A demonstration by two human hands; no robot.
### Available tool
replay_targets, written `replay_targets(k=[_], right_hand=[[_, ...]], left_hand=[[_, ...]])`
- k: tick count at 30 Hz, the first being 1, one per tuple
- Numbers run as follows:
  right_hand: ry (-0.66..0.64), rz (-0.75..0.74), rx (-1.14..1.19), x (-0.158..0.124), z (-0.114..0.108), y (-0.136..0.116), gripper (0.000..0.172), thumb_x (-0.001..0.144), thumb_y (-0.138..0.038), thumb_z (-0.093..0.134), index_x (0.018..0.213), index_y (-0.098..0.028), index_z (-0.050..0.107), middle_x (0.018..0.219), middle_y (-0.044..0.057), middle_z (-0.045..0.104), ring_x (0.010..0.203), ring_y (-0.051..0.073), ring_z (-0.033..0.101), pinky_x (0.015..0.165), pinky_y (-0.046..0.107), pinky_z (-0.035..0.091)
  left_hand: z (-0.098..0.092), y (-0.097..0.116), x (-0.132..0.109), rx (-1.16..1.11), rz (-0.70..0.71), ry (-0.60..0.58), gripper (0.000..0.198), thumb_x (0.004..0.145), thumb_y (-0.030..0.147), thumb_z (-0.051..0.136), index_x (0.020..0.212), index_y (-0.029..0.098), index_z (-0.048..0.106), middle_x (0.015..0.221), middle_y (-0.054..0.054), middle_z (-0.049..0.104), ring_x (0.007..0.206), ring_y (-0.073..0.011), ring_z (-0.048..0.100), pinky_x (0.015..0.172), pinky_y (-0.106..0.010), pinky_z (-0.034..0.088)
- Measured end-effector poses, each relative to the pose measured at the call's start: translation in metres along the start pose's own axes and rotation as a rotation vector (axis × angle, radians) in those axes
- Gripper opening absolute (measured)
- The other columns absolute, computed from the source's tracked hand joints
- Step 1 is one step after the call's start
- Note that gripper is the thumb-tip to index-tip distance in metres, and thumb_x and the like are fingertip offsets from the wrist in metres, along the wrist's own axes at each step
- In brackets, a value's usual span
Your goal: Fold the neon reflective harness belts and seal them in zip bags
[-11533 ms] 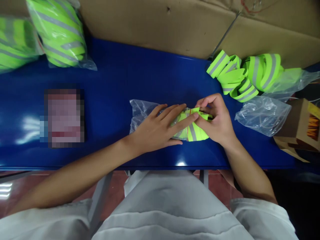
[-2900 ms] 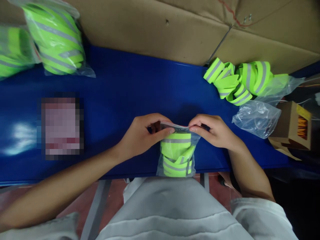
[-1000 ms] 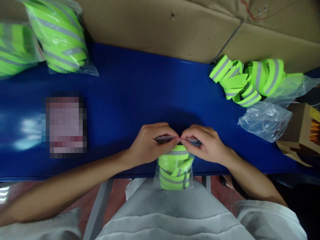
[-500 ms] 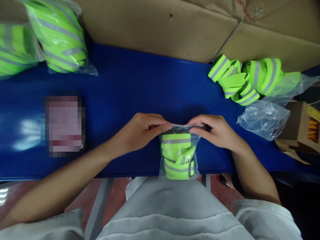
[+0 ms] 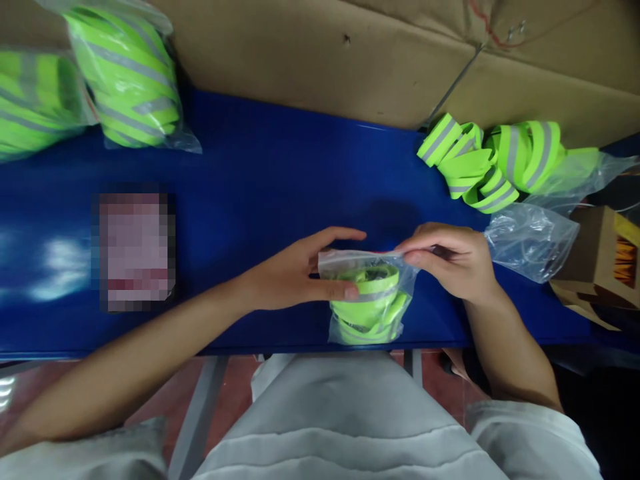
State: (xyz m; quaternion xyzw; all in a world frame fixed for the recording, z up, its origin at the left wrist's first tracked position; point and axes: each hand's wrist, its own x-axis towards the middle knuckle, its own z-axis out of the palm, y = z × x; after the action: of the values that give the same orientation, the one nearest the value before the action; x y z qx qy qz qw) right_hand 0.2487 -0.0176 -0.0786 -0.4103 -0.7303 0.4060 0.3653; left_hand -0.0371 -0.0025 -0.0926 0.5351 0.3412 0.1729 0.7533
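Note:
A clear zip-lock bag [image 5: 367, 330] hangs near the table's front edge with a coil of fluorescent yellow-green reflective strap [image 5: 375, 288] inside. My right hand [image 5: 453, 260] pinches the bag's top right corner at the red seal line, between thumb and fingers. At the bag's left side is my left hand [image 5: 300, 270], its thumb lying across the front and its index finger stretched out beyond the top edge. Thumb and index are spread apart, and the other fingers are partly hidden behind the bag.
Filled bags of strap [image 5: 130, 80] stand at the back left of the blue table [image 5: 280, 173]. Loose reflective straps [image 5: 465, 163] and a crumpled clear bag [image 5: 535, 237] lie right, near an open carton [image 5: 595, 260]. A large cardboard box [image 5: 300, 60] borders the back. A pixelated object [image 5: 135, 247] lies left.
My left hand has let go of the bag's top edge and opened beside it. The bag has shifted slightly right and up, tilting, with my right hand still pinching its corner.

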Motion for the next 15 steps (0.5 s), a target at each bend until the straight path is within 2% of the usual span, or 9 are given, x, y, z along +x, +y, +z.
replay_targets(k=[2, 5, 7, 10, 12, 13, 15], right_hand=[[-0.003, 0.014, 0.019, -0.001, 0.000, -0.003, 0.012, 0.092, -0.025, 0.080, 0.104, -0.027, 0.084, 0.088, 0.002, 0.080, 0.072, 0.014, 0.070, 0.063, 0.027, 0.055], [0.035, 0.038, 0.005, -0.004, 0.000, -0.004, 0.012, 0.093, -0.027, 0.080, 0.104, -0.029, 0.084, 0.091, 0.002, 0.081, 0.074, 0.015, 0.071, 0.064, 0.029, 0.057], [0.064, 0.046, -0.010, -0.006, 0.000, -0.002, 0.012, 0.094, -0.029, 0.079, 0.104, -0.030, 0.084, 0.093, 0.002, 0.081, 0.076, 0.016, 0.072, 0.065, 0.030, 0.057], [0.115, 0.077, -0.031, -0.005, -0.001, 0.000, 0.017, 0.102, -0.035, 0.068, 0.106, -0.029, 0.084, 0.092, 0.003, 0.080, 0.077, 0.016, 0.071, 0.065, 0.029, 0.056], [0.212, 0.104, -0.055, -0.002, -0.004, 0.002, 0.026, 0.107, -0.038, 0.059, 0.107, -0.028, 0.083, 0.085, 0.002, 0.077, 0.072, 0.014, 0.069, 0.064, 0.028, 0.054], [0.289, 0.111, -0.092, 0.000, -0.006, 0.003, 0.027, 0.108, -0.038, 0.058, 0.107, -0.027, 0.083, 0.082, 0.002, 0.075, 0.070, 0.013, 0.068, 0.064, 0.028, 0.054], [0.444, 0.113, -0.245, 0.005, -0.013, 0.007, 0.025, 0.107, -0.040, 0.060, 0.105, -0.026, 0.081, 0.084, 0.002, 0.074, 0.073, 0.015, 0.068, 0.071, 0.031, 0.056]], left_hand=[[0.002, 0.001, -0.003, 0.013, 0.014, -0.083, 0.083, 0.077, 0.023, 0.088, 0.150, 0.028, 0.051, 0.133, -0.008, 0.075, 0.119, -0.0240, 0.075, 0.097, -0.034, 0.064], [0.008, -0.002, -0.006, 0.122, 0.105, -0.078, 0.091, 0.072, 0.026, 0.094, 0.152, 0.030, 0.049, 0.142, -0.008, 0.069, 0.129, -0.0253, 0.070, 0.105, -0.037, 0.061], [0.012, -0.006, -0.006, 0.183, 0.136, -0.030, 0.082, 0.077, 0.029, 0.091, 0.149, 0.028, 0.053, 0.144, -0.010, 0.067, 0.129, -0.0256, 0.070, 0.104, -0.037, 0.062], [0.015, -0.011, -0.007, 0.191, 0.104, 0.060, 0.064, 0.086, 0.030, 0.083, 0.144, 0.024, 0.058, 0.135, -0.012, 0.072, 0.117, -0.0246, 0.075, 0.094, -0.035, 0.065], [0.010, -0.011, -0.008, 0.223, 0.130, 0.184, 0.060, 0.087, 0.035, 0.082, 0.142, 0.023, 0.059, 0.132, -0.011, 0.074, 0.114, -0.0249, 0.076, 0.092, -0.035, 0.066], [0.006, -0.010, -0.009, 0.288, 0.178, 0.293, 0.061, 0.087, 0.039, 0.082, 0.141, 0.023, 0.059, 0.133, -0.010, 0.073, 0.115, -0.0257, 0.075, 0.094, -0.037, 0.066], [-0.008, -0.005, -0.012, 0.555, 0.284, 0.588, 0.062, 0.090, 0.045, 0.079, 0.144, 0.025, 0.057, 0.139, -0.009, 0.069, 0.122, -0.0287, 0.071, 0.101, -0.042, 0.063]])
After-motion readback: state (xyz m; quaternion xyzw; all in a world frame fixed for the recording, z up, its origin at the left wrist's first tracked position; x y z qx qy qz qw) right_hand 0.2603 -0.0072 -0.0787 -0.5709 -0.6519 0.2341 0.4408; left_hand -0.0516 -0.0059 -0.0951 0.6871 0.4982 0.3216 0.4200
